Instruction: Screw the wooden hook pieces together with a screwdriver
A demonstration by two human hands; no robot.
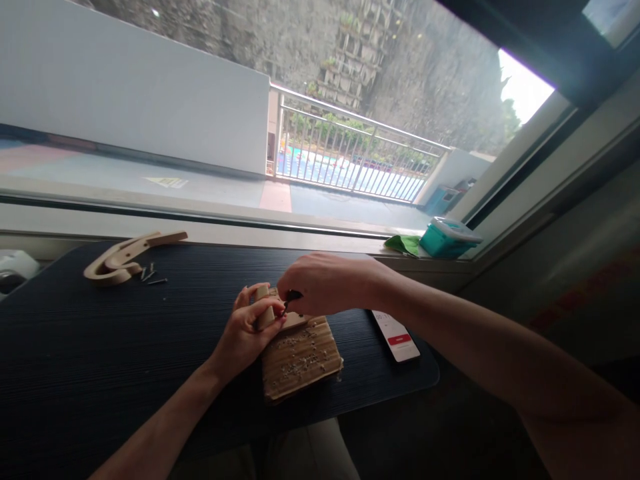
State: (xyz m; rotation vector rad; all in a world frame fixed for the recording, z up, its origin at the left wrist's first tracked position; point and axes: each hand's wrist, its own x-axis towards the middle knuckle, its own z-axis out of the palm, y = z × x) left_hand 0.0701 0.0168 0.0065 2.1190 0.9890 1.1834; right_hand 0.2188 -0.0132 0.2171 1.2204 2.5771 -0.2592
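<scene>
My left hand (pixel 246 328) is wrapped round a small pale wooden piece (pixel 264 313) and steadies it on the far end of a corrugated cardboard pad (pixel 300 360). My right hand (pixel 325 285) is closed in a pinch on a small black tool (pixel 291 298), its tip pointing down at the wooden piece. The cardboard pad lies near the front edge of the dark table (pixel 100 353) and is pocked with small holes. Part of the wooden piece is hidden under my fingers.
A curved wooden part (pixel 125 257) lies at the table's far left with a few loose screws (pixel 153 275) beside it. A phone (pixel 396 335) rests right of the cardboard. A teal box (pixel 447 238) and a green cloth (pixel 404 244) sit on the window sill.
</scene>
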